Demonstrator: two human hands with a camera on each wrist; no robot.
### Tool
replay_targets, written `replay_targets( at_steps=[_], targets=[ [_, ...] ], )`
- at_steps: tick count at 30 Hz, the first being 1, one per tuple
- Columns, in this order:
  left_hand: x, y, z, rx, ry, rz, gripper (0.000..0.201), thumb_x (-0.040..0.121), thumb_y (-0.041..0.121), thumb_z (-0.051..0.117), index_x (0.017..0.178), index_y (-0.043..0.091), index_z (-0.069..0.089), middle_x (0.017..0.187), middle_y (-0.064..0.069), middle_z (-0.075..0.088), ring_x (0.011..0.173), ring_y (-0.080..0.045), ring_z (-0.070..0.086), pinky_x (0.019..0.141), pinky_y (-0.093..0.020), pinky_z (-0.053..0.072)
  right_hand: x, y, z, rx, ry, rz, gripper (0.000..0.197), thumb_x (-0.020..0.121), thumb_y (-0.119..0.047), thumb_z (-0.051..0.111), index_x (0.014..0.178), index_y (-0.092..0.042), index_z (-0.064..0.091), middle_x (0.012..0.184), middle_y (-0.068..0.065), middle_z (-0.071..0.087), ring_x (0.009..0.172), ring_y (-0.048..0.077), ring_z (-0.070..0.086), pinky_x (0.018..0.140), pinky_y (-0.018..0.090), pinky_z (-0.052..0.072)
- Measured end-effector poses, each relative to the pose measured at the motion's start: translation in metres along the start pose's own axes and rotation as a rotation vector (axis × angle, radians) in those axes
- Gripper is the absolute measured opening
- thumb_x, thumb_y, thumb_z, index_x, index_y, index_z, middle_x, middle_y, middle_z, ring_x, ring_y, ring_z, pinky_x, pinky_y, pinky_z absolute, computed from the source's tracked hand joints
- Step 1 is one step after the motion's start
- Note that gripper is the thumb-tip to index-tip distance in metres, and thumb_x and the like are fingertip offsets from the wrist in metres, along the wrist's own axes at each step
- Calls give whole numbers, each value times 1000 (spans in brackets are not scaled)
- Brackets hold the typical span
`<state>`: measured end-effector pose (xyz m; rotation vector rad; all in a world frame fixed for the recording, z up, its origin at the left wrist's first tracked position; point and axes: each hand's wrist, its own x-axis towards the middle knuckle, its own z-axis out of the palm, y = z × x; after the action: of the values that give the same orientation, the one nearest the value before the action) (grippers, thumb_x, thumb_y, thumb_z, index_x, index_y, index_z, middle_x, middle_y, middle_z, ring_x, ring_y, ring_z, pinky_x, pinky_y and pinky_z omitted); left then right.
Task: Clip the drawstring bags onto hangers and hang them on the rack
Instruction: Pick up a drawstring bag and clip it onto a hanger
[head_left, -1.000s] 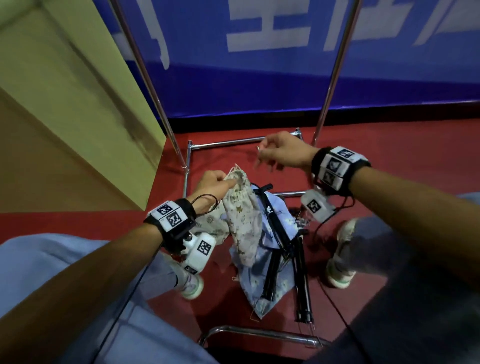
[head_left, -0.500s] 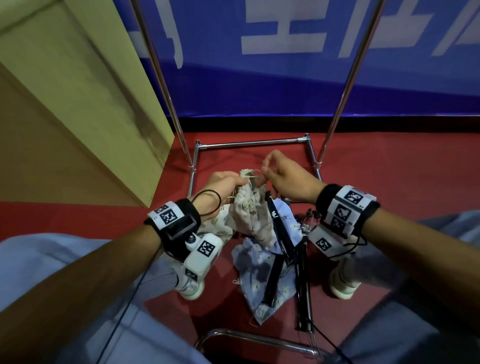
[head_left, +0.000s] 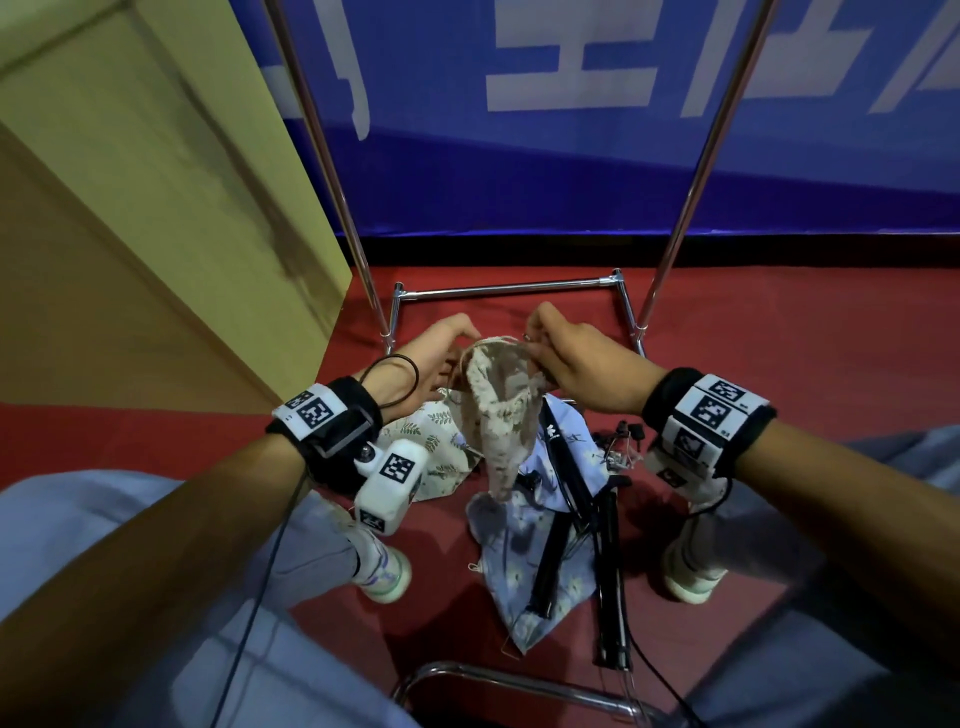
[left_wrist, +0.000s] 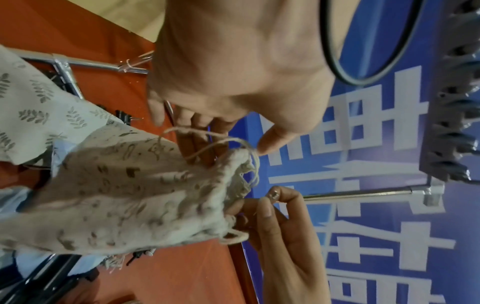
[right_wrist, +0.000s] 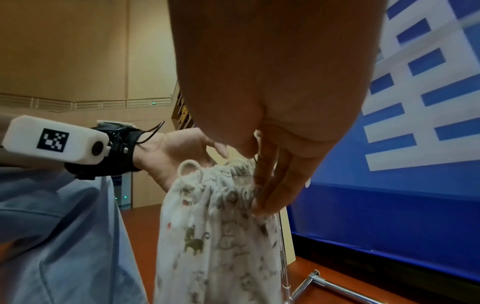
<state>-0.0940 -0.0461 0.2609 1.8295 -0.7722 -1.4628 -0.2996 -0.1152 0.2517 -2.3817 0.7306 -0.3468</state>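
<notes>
A beige animal-print drawstring bag (head_left: 497, 415) hangs from both hands above the red floor. My left hand (head_left: 441, 358) pinches the left side of its gathered mouth, thumb by the cord (left_wrist: 233, 144). My right hand (head_left: 569, 358) pinches the right side of the mouth, and its fingertips (left_wrist: 270, 197) hold a small shiny metal piece against the edge. In the right wrist view the right fingers (right_wrist: 272, 185) lie along the bunched top of the bag (right_wrist: 215, 236). Black hangers (head_left: 608, 571) lie on the floor below.
A leaf-print white bag (head_left: 431, 457) and a blue floral bag (head_left: 540, 577) lie on the floor inside the rack's chrome base (head_left: 504, 291). Two rack poles (head_left: 332, 171) rise on either side. A yellow wall stands left, a blue banner behind. My shoes (head_left: 384, 577) flank the pile.
My right hand came down and left from beside the bag to its mouth and took hold there. Both hands now hold the bag's top spread a little wider.
</notes>
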Motion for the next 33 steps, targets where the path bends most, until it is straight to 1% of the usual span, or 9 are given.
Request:
replay_targets(
  at_steps=[3,8,12,16,20,25,28,31,33],
  targets=[
    [-2,0,1,66,-90,-41,24,93,37,48,89,16,58,77,1,61,67,-14,50,71,-29,39,1,-1,1,60,44,-15,10,106,-22,41,105,-14,35,78,9,62,66,30,58,65,53,50],
    [1,-7,5,159,-107,-34,10,82,27,68,82,18,63,79,1,61,58,-11,52,68,-27,37,2,-7,-2,140,101,10,11,107,-20,41,102,-12,36,70,4,50,63,29,48,63,48,46],
    [-2,-5,7,186,-95,-24,37,63,29,78,93,8,70,85,-9,69,77,-24,61,80,-37,44,3,-7,-3,122,113,-18,11,106,-26,47,100,-17,43,76,4,61,66,24,58,63,43,49],
    [2,-6,5,193,49,9,35,69,34,74,91,7,68,83,-8,65,76,-23,57,74,-36,42,5,-4,-3,3,81,-88,13,97,-33,63,93,-20,63,87,-5,65,75,14,62,71,40,52],
    [10,-10,1,269,168,26,61,61,55,67,93,3,70,83,-6,64,77,-19,54,73,-35,39,3,-1,-2,-61,36,-116,14,90,-35,73,91,-22,78,90,-9,62,77,6,61,73,39,54],
    [6,-8,0,376,125,134,25,73,44,65,81,21,62,76,-3,53,72,-18,42,71,-33,31,4,-1,-2,-151,25,-105,15,89,-25,72,103,-24,79,89,-9,59,76,6,58,71,38,54],
    [5,-10,-10,651,188,258,30,80,33,72,60,15,59,59,0,55,58,-17,48,70,-30,30,4,3,-6,-194,7,-74,33,82,-12,67,111,-22,76,91,-5,59,83,11,54,75,36,51],
    [-1,-2,-19,1064,339,309,27,74,37,80,66,17,63,68,7,68,74,-16,64,88,-37,43,3,1,-6,-245,-58,-95,29,82,-7,64,106,-20,75,96,-4,61,93,14,53,80,30,46],
    [-1,2,-20,1111,323,300,21,71,31,80,68,19,63,71,7,69,77,-18,67,88,-40,50,4,-2,-4,-264,-92,-96,29,83,-4,62,106,-18,73,99,-4,60,95,14,52,80,25,42]
  ],
)
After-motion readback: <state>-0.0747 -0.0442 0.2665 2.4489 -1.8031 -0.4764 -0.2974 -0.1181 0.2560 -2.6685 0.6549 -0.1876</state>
